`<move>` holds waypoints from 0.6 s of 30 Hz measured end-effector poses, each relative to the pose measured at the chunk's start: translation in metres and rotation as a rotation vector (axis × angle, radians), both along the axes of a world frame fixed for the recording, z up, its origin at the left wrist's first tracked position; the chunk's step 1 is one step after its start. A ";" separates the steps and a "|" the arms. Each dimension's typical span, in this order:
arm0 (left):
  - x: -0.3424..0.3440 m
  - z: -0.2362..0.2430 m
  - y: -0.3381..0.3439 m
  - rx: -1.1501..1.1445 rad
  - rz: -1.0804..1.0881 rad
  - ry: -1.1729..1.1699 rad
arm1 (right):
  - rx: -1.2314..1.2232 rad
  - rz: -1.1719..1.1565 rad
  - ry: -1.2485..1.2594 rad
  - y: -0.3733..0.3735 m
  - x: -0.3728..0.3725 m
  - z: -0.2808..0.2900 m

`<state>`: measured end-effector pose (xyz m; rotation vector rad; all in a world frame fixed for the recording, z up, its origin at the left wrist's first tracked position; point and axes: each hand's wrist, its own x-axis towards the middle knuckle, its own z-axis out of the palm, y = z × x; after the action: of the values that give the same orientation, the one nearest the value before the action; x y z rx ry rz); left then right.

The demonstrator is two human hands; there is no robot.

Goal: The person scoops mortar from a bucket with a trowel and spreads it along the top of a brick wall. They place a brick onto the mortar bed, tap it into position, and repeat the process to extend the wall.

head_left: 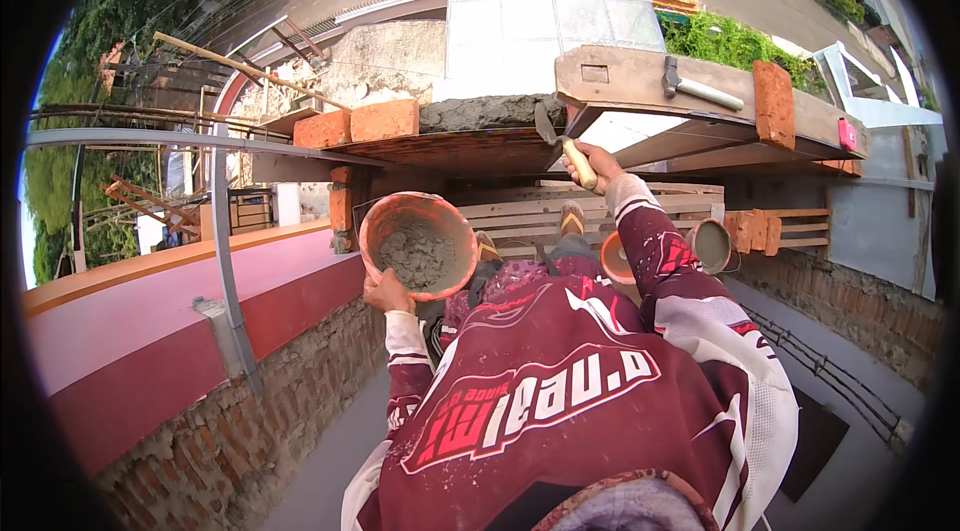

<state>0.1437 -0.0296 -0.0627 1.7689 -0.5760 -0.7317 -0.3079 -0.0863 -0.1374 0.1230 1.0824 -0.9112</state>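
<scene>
My left hand grips the rim of an orange bucket on its near left side. Grey wet mortar lies inside the bucket. My right hand is closed round the pale wooden handle of a trowel. The trowel's metal blade points away from me, at the right end of a mortar bed spread along the top of the wall. Left of that mortar sit two orange bricks, end to end.
A hammer lies on a wooden plank at the right, with an upright brick beyond it. Wooden slats lie under my feet. Another bucket stands by my right arm. A grey metal post rises at the left.
</scene>
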 end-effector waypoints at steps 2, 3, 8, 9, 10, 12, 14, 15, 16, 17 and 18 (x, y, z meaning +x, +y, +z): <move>0.004 -0.001 0.002 0.054 0.037 -0.042 | -0.018 -0.115 -0.101 -0.002 0.002 0.003; 0.004 -0.003 0.002 0.059 0.042 -0.057 | -0.069 -0.023 -0.100 0.001 0.005 0.011; -0.006 -0.010 0.001 0.113 0.003 -0.116 | -0.263 0.608 0.200 0.045 0.044 0.078; -0.010 -0.010 0.001 0.119 -0.017 -0.162 | -0.391 0.822 0.272 0.047 0.054 0.088; -0.014 -0.009 -0.001 0.129 -0.034 -0.147 | -0.598 1.022 0.555 0.046 0.068 0.093; -0.024 -0.005 -0.007 0.027 -0.126 -0.195 | -0.972 1.271 1.223 0.045 0.104 0.096; -0.034 0.003 -0.015 -0.033 -0.231 -0.257 | -0.975 1.256 1.446 0.035 0.133 0.094; -0.039 0.009 -0.020 -0.050 -0.291 -0.340 | -0.961 1.268 1.554 0.031 0.148 0.092; -0.049 0.014 -0.023 -0.126 -0.326 -0.332 | -0.899 1.183 1.669 0.027 0.167 0.092; -0.057 0.019 -0.027 -0.233 -0.369 -0.317 | -0.983 1.224 1.592 0.028 0.176 0.095; -0.060 0.027 -0.029 -0.228 -0.402 -0.290 | -1.028 1.274 1.534 0.034 0.184 0.100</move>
<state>0.0834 -0.0587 -0.0357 1.5704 -1.1880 -0.6505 -0.1239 -0.0524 -0.0373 -2.1676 1.4598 -0.0904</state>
